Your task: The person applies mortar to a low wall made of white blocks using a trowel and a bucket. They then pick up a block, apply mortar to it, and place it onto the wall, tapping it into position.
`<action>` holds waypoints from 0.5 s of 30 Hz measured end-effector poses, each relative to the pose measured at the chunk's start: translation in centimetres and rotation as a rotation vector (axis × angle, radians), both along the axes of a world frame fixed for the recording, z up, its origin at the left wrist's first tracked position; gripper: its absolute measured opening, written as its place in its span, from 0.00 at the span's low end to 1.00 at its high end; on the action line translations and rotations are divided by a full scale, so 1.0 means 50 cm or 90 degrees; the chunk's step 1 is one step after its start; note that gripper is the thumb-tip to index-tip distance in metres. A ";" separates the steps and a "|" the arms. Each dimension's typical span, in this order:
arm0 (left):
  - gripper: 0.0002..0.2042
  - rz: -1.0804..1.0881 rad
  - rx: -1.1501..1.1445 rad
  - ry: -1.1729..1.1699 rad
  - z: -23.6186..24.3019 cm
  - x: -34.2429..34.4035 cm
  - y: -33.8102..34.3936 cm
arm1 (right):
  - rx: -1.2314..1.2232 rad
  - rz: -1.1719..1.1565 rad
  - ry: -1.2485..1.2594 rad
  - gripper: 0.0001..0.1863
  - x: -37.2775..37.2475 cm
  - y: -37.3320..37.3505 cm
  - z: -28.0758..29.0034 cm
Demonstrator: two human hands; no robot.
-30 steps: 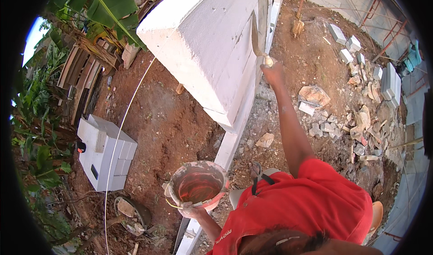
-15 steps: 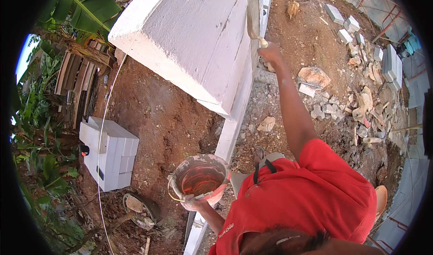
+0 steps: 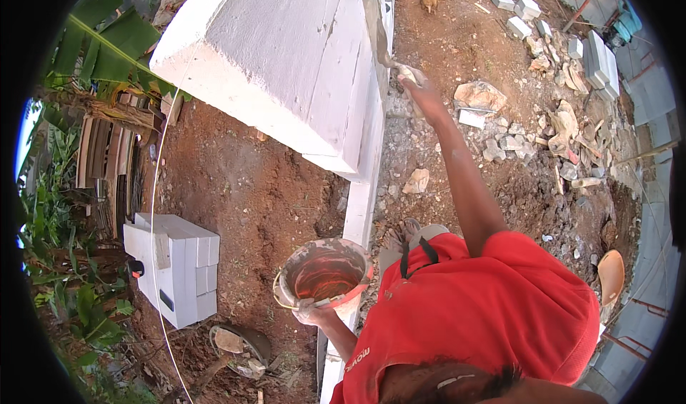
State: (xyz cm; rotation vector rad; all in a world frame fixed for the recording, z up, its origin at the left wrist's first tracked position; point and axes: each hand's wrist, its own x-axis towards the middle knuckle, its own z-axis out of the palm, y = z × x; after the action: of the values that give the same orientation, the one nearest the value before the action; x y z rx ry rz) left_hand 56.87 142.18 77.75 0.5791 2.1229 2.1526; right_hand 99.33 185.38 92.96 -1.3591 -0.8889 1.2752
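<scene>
The left hand is closed on the near rim of an orange bucket, fingers curled over the edge, and the bucket sits just beside the low course of the white block wall, close to the person's red shirt. Inside, the bucket looks mostly empty, with a smeared, mortar-crusted wall. The right hand is stretched well forward and wrapped around the handle of a trowel, whose blade lies against the right-hand face of the tall wall; how flat the blade sits is hard to tell, since it shows edge-on and small. The arm runs from the shirt up along the wall's right side. A taut string line curves down the left of the wall over the red earth. To the left, well apart from the bucket, stands a stack of white blocks, and below it a dark shallow pan with lumps in it. On the right lies a scatter of broken block rubble on the soil.
</scene>
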 end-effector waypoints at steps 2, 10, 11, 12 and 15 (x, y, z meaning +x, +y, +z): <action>0.05 0.005 0.077 -0.087 0.010 0.008 0.043 | 0.072 -0.031 -0.049 0.24 0.000 0.028 0.042; 0.23 -0.149 0.070 -0.023 0.007 0.011 0.007 | 0.217 -0.083 -0.074 0.26 -0.037 0.033 0.209; 0.17 -0.081 0.107 -0.182 0.030 0.036 0.020 | 0.212 -0.095 -0.093 0.27 -0.033 0.051 0.213; 0.13 -0.061 0.093 -0.178 0.045 0.042 0.026 | 0.202 -0.103 -0.107 0.27 -0.035 0.066 0.212; 0.08 -0.005 0.017 -0.111 0.037 0.037 0.036 | 0.144 -0.079 -0.109 0.26 -0.038 0.117 0.137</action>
State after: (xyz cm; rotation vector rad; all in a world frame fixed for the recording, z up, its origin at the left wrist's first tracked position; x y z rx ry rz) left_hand 58.73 143.96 79.60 0.3836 2.0009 2.1445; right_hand 97.40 191.26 99.83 -1.3344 -1.0163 0.9439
